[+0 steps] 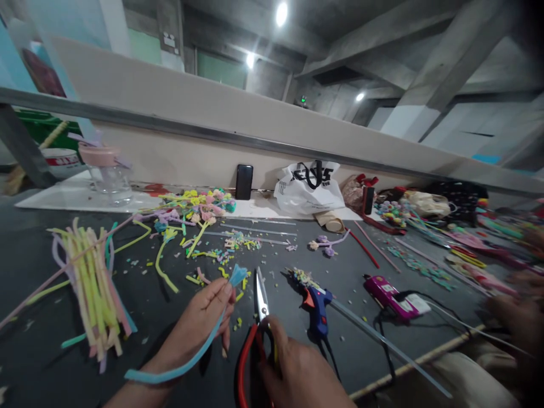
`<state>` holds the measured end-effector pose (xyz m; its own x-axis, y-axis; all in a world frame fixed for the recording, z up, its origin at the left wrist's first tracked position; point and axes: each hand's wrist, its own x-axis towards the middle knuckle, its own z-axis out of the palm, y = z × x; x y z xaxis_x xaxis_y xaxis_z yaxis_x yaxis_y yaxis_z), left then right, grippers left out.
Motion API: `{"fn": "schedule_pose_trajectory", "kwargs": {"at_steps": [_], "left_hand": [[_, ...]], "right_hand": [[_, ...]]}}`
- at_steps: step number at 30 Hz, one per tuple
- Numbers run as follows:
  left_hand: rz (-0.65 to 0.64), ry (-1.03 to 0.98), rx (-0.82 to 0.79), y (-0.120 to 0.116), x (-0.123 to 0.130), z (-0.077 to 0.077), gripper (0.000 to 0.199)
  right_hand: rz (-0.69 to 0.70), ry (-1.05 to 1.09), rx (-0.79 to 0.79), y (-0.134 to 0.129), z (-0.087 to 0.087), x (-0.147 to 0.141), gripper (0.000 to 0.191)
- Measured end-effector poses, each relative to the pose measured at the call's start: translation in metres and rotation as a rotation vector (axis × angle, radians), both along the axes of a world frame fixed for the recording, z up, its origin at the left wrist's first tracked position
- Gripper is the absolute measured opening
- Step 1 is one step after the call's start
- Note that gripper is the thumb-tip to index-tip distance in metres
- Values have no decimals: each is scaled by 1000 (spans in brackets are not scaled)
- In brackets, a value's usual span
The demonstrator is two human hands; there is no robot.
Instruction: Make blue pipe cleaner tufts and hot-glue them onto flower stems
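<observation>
Pinched in my left hand [210, 311] is a light blue pipe cleaner [191, 362]; its tip fans into a small tuft above my fingers, and the long tail curves down to the left across my wrist. My right hand [293, 362] grips red-handled scissors [262, 306], blades pointing away from me and just right of the tuft, apart from it. Small yellow and pastel clippings lie under and around both hands. Right of the scissors rests a blue glue gun [318, 311] with a long clear glue stick [382, 340] in it.
A bundle of pastel pipe cleaners [91, 289] lies at left, with finished-looking fuzzy flowers [199, 204] behind. A black phone [244, 182], white bag [309, 190] and clear jar [108, 181] stand along the back. A purple device [391, 296] and another person's hand [516, 311] are at right.
</observation>
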<state>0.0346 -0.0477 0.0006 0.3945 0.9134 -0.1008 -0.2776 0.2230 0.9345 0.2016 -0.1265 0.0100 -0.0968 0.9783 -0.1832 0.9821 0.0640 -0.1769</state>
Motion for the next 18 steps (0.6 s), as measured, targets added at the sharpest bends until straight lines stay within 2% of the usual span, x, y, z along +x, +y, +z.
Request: {"fn": "schedule_pose_trajectory", "kwargs": {"at_steps": [2, 5, 7, 9, 13, 16, 18], "left_hand": [[3, -19, -10, -1, 1, 2, 32], [0, -90, -62, -1, 1, 6, 31], [-6, -147, -104, -1, 0, 8, 29], [-2, -190, -135, -1, -1, 10, 27], [36, -212, -143, 0, -1, 10, 27], [66, -173, -90, 2, -1, 6, 27], [73, -113, -29, 3, -2, 3, 28]], "right_hand": [[27, -17, 25, 1, -8, 1, 60], [-32, 27, 62, 1, -22, 9, 65], [-111, 173, 89, 1, -29, 19, 70], [-206, 425, 74, 2, -29, 31, 72], [-347, 992, -124, 3, -14, 52, 76], [-317, 1198, -152, -2, 5, 58, 83], [-255, 1286, -146, -7, 16, 55, 77]]}}
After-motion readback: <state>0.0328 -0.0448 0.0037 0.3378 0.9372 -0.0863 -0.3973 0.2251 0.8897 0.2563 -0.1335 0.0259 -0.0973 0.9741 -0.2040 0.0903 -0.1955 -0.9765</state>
